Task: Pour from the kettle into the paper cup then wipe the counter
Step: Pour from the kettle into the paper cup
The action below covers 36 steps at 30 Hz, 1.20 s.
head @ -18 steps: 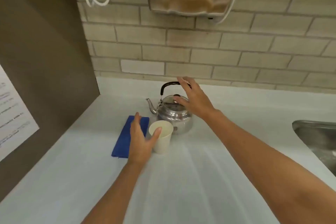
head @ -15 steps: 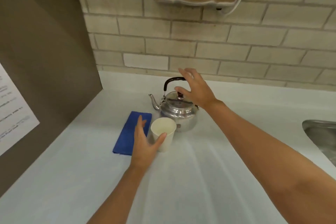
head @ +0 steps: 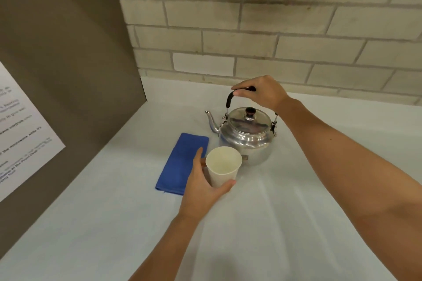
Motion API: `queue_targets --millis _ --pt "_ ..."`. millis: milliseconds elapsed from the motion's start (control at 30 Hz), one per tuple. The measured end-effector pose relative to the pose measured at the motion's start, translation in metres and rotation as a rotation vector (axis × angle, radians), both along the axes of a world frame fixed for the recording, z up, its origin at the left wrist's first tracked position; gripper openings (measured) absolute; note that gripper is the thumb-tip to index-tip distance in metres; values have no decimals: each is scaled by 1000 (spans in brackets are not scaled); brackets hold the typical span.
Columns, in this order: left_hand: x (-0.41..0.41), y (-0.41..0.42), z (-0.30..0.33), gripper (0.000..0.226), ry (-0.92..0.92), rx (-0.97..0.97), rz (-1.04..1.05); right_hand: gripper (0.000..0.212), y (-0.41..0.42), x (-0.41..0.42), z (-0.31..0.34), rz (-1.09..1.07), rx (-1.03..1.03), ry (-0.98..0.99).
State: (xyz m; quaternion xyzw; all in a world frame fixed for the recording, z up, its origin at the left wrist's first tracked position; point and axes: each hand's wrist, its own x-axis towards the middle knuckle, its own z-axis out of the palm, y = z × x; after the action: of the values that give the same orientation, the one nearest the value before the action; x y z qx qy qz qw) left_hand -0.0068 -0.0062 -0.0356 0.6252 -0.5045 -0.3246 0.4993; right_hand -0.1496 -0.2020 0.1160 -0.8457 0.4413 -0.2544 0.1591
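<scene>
Kettle: polished silver metal kettle with a domed lid and dark knob (head: 247, 137) stands upright on the pale counter (head: 262, 223), spout toward 9 o'clock, body not yet lifted.
Kettle handle: black arched bail handle (head: 229, 99) is raised over the lid.
Right hand: right hand (head: 262, 93) is closed over the top of the handle, fingers curled round it. Half a second ago it hovered spread above the lid, clear of the handle; the grasp is new.
Left hand: left hand (head: 202, 183) wraps the lower wall of the white paper cup (head: 223, 165), thumb at the near side, fingers behind. Earlier the palm merely flanked the cup; contact is now firm.
Cup position: upright on the counter, touching or just beside the kettle base at the kettle's 7 o'clock, interior apparently dry.
Cloth: folded blue rectangular cloth (head: 182, 162) lies flat at 9 o'clock of the cup, partly under the left fingers, untouched.
Stage: judged as grip secured, pour not begun; wiping outstanding.
Next requirement: probably lift and tip so the spout clears the rim; the spout presently points away from the cup, so one must be repositioned.
Risk: a light cup may tip if released.
</scene>
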Motion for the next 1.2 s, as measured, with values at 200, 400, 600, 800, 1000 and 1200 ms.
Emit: queue_targets --millis 200,400,600,800,1000,1200 --pt "0 -1 -1 88 -91 13 -43 27 -3 3 4 56 65 9" --pt "-1 0 -5 70 -149 7 -53 22 4 0 8 32 96 3" --pt "-1 1 -4 69 -149 -2 -40 20 19 -15 23 -17 48 68" --pt "-7 5 1 70 -133 -10 -31 22 50 -41 62 16 -36 162" --pt "-10 7 2 66 -105 0 -26 19 88 -54 98 47 -76 276" --pt "-11 8 0 69 -114 9 -15 17 113 -48 118 51 -40 420"
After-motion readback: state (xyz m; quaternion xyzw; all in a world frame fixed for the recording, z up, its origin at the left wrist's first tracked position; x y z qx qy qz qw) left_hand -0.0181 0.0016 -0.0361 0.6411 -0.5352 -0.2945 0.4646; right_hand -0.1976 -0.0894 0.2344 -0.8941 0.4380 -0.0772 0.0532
